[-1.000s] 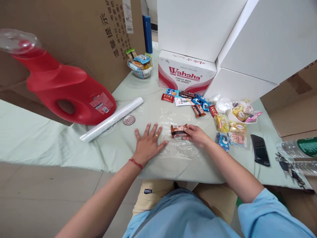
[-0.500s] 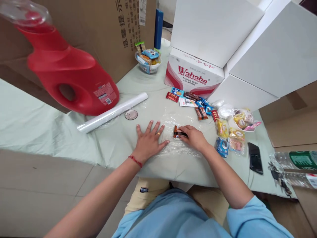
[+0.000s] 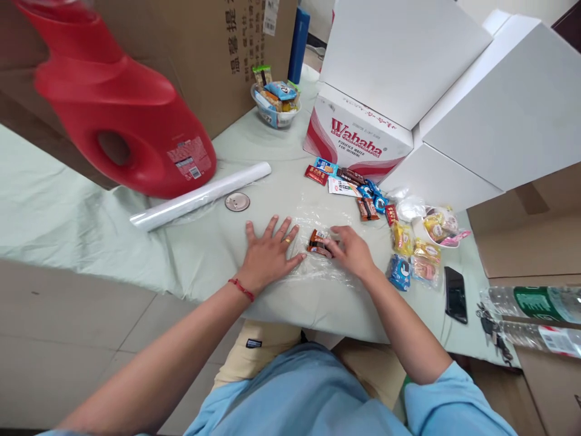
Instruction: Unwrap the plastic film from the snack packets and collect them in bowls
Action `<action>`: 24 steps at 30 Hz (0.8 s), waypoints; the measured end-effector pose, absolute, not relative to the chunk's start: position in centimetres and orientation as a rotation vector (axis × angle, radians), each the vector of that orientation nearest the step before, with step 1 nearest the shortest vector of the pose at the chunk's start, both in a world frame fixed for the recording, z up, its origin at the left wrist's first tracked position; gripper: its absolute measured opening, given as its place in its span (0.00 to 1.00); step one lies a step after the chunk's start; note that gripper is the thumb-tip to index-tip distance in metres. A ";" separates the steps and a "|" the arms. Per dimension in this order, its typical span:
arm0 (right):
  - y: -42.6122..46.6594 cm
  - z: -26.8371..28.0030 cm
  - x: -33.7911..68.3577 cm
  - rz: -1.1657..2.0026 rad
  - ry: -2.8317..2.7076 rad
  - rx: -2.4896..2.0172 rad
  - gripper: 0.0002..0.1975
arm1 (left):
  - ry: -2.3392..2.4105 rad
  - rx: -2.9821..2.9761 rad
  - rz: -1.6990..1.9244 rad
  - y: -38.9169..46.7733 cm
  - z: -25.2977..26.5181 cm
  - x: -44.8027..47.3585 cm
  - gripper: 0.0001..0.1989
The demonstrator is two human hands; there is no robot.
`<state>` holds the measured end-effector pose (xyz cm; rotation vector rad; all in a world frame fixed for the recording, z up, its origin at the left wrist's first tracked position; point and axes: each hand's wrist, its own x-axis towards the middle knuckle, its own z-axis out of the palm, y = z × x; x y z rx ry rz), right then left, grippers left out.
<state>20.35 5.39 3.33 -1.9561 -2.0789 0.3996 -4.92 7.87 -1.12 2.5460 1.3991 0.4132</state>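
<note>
My left hand (image 3: 270, 251) lies flat with fingers spread, its thumb at the left edge of a sheet of clear plastic film (image 3: 302, 266). On that film rests a small brown-wrapped snack (image 3: 316, 241). My right hand (image 3: 353, 252) is at the snack's right end, thumb and index finger apart; its fingertips partly cover the wrapper. Whether they still touch it is hard to tell. A white roll (image 3: 204, 195) lies to the left, beside a round metallic disc (image 3: 237, 201).
A red detergent jug (image 3: 149, 127) stands at the left. Behind are a snack bowl (image 3: 276, 118) and a Wahaba-style red-and-white carton (image 3: 358, 133). Loose snacks (image 3: 367, 209), a white cup (image 3: 420, 230), a phone (image 3: 455, 295), keys (image 3: 492, 330) and plastic bottles (image 3: 540, 303) are to the right.
My right hand has loosened from the brown snack, its index finger lifting off, and more of the wrapper shows. My left hand stays flat. The view has shifted slightly.
</note>
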 end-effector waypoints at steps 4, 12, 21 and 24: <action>9.1 2.5 25.4 -0.083 -1.801 -2.130 0.27 | 1.399 2.537 0.408 7.9 -0.9 -4.9 0.35; 11.3 0.2 31.0 -0.107 -1.618 -2.410 0.27 | 1.395 2.525 0.469 7.9 -1.2 -4.9 0.34; 7.9 2.6 30.0 0.901 -0.921 -1.593 0.28 | 1.380 2.504 0.492 7.9 -1.2 -5.1 0.34; 7.1 3.7 27.5 1.183 -0.963 -1.495 0.29 | 1.380 2.501 0.503 7.9 -1.3 -5.1 0.34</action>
